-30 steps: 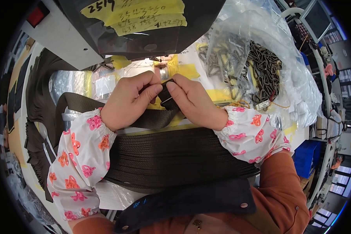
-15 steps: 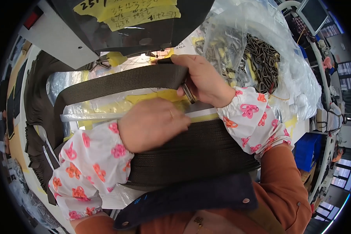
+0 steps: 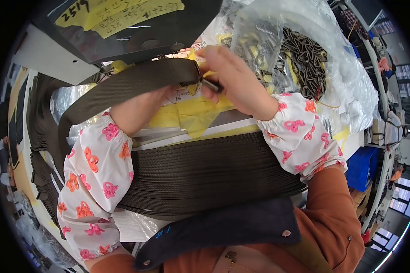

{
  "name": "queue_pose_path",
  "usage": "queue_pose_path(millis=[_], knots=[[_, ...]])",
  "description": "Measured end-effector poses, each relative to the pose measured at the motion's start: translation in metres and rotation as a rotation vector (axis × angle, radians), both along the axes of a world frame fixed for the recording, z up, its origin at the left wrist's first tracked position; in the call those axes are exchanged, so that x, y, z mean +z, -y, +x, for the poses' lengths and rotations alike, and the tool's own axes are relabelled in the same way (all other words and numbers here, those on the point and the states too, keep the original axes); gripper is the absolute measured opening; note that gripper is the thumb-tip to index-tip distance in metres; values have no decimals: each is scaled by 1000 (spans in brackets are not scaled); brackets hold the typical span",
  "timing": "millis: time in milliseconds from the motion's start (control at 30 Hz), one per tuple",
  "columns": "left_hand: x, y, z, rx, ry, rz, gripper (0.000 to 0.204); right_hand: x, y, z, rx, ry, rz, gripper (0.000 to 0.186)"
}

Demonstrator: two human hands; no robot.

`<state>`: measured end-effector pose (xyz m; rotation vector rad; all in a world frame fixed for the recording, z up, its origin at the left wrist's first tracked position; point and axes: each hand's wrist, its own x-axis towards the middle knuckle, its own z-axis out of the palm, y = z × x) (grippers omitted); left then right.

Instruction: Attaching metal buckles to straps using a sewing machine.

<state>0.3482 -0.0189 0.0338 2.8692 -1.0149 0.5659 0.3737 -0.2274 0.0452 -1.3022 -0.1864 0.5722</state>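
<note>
A dark olive webbing strap (image 3: 136, 82) arches from the bundle on the left toward the machine. At its right end, my right hand (image 3: 239, 82) pinches a dark metal buckle (image 3: 212, 85) between thumb and fingers, and its upper fingers are blurred. My left hand (image 3: 141, 111) reaches beneath the strap near the same end. The webbing covers its fingers, so their grip does not show. Below both hands lies a thick stack of dark webbing lengths (image 3: 205, 168).
A dark machine head (image 3: 136, 43) with yellow notes stands over the strap. At the right, a clear plastic bag (image 3: 351, 82) holds many triangular metal rings (image 3: 303, 57). More folded webbing (image 3: 43, 118) lines the left side. A blue bin (image 3: 362, 168) sits lower right.
My left hand has moved from above the stack up and under the strap. The strap's end has shifted slightly left, and my right hand's fingers have moved from the strap to the buckle.
</note>
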Motion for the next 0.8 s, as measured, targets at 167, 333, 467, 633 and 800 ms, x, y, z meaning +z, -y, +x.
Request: queue_pose_path(millis=[167,333,467,633,800], knots=[[9,14,6,-71,-134,-26,27,-16,7,13,-76,872,-542,38],[14,17,4,-143,101,72,34,-13,9,18,47,745,-562,37],[3,10,-1,-30,-367,-161,36,-17,12,30,24,872,-605,37],[4,1,3,-59,-413,-128,39,-14,13,32,54,909,-661,38],[-1,-1,2,-40,-688,-352,40,-16,9,30,80,1049,-799,35]])
